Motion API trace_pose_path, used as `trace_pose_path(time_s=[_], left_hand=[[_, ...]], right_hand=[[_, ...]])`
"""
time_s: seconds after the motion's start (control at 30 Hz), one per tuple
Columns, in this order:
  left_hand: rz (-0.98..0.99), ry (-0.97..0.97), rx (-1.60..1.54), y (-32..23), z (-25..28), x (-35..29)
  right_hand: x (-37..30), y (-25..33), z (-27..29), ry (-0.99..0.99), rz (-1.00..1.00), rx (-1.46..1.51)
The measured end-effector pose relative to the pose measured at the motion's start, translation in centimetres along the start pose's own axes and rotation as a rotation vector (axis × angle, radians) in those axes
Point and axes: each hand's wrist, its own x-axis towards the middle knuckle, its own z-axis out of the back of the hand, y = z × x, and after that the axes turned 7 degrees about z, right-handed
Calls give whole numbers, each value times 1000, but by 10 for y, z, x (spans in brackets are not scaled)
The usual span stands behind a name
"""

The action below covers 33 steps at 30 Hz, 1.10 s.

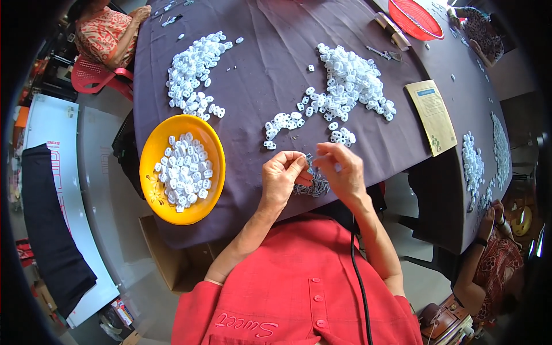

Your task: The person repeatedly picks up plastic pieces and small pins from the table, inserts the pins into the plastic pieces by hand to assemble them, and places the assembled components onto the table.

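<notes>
Over the near edge of the counter (259,86), I have both hands raised together just above a small heap of grey metal bits (313,185). My left hand (282,175) has its fingers (296,163) curled in and pinched nearly closed on a tiny piece (310,160) at the tips; it is too small to tell whether it is metal or plastic. My right hand (345,172) meets it from the other side, thumb and forefinger drawn tight, apparently on the same piece or on one just beside it; I cannot tell which.

I judge this to be the joining step: one part being fitted to another between the fingertips. The next move likely calls for a firm, aligned press with the piece kept square, then setting it down.

Loose white parts (351,80) lie in a broad heap beyond my hands, with a short trail (282,123) nearer. To my left an orange bowl (150,150) holds more white parts (185,169), overhanging the counter edge.
</notes>
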Motion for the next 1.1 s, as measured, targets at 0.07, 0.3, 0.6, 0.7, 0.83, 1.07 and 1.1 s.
trace_pose_path(time_s=[0.07, 0.3, 0.6, 0.7, 0.83, 1.07, 1.1], left_hand=[[44, 2, -92, 0, 1, 1], [180, 84, -119, -1, 0, 1], [172, 86, -151, -5, 1, 0], [129, 69, -135, -10, -1, -1], [66, 44, -119, -12, -5, -2], [22, 24, -99, -13, -7, -4], [17, 20, -93, -14, -7, -3]], right_hand=[[5, -11, 14, -54, 129, -308], [9, -32, 22, -2, 146, -568], [11, -34, 23, -19, 215, -512], [4, -14, 18, -51, -15, -135], [-2, 2, 7, -82, -465, 697], [-5, 4, -4, -159, -466, 760], [-5, 3, -5, -159, -461, 777]])
